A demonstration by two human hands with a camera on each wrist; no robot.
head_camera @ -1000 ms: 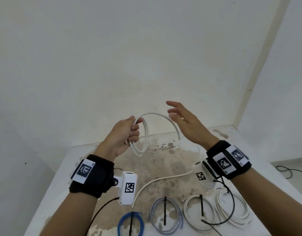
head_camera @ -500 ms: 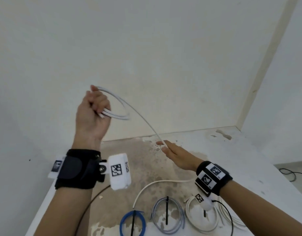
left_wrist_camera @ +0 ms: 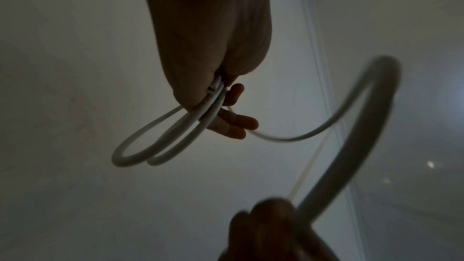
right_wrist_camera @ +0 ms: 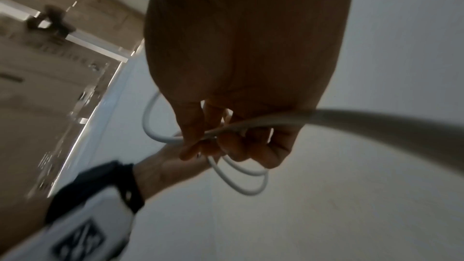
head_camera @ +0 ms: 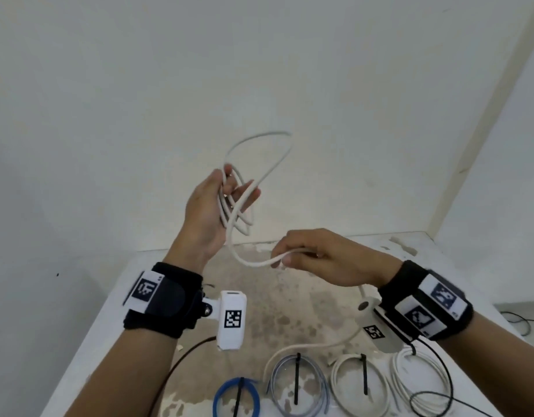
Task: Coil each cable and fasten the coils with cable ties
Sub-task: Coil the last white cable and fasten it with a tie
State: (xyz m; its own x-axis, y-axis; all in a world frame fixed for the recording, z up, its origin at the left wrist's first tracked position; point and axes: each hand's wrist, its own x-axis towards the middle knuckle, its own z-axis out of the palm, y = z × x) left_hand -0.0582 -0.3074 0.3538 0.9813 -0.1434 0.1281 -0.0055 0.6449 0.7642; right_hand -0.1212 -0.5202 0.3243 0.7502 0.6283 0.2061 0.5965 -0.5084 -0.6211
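Observation:
My left hand [head_camera: 229,197] is raised above the table and grips several loops of a white cable [head_camera: 261,262]; one wide loop arches above it. From the loops the cable sags down to my right hand [head_camera: 289,257], which pinches it between thumb and fingers. The rest runs under that wrist onto the table [head_camera: 319,346]. In the left wrist view the white cable [left_wrist_camera: 130,158] loops hang from the palm, and the right hand [left_wrist_camera: 271,225] shows blurred below. In the right wrist view my right hand [right_wrist_camera: 226,146] has its fingers curled round the cable [right_wrist_camera: 376,120].
Along the near edge of the stained white table [head_camera: 289,296] lie tied coils: a blue coil [head_camera: 220,398], a grey coil [head_camera: 316,383], a white coil [head_camera: 341,383] and another white coil [head_camera: 434,371]. A thin black wire [head_camera: 428,395] crosses the last. Walls close the back and right.
My left hand has moved right, toward the right hand, with its loops. A fresh wide loop now arches above it. My right hand's fingers have curled round the cable.

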